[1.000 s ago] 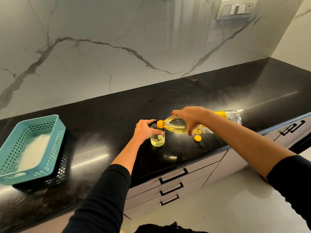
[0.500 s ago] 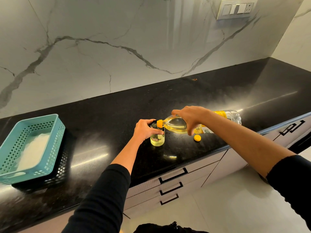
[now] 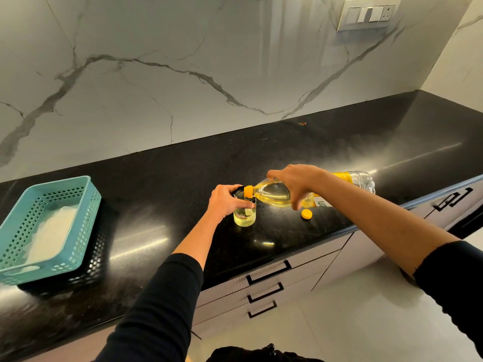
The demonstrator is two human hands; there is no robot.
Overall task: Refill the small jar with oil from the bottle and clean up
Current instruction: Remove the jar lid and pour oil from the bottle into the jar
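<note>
A small glass jar [image 3: 245, 215] stands on the black counter [image 3: 162, 184], partly filled with yellow oil. My left hand [image 3: 226, 201] grips its upper part. My right hand [image 3: 295, 182] holds the clear oil bottle [image 3: 274, 195] tipped nearly flat, its orange neck over the jar's mouth and its base pointing right. The bottle's yellow cap [image 3: 306, 214] lies on the counter just right of the jar. A dark round thing, perhaps the jar's lid, shows behind the jar's rim, mostly hidden by my left hand.
A teal perforated basket [image 3: 86, 205] with a white cloth in it sits at the counter's left end. Drawers with black handles [image 3: 269, 275] run below the counter's front edge. A switch plate [image 3: 369, 14] is on the marble wall.
Both hands and the bottle stay where they were; the oil level in the jar looks about the same.
</note>
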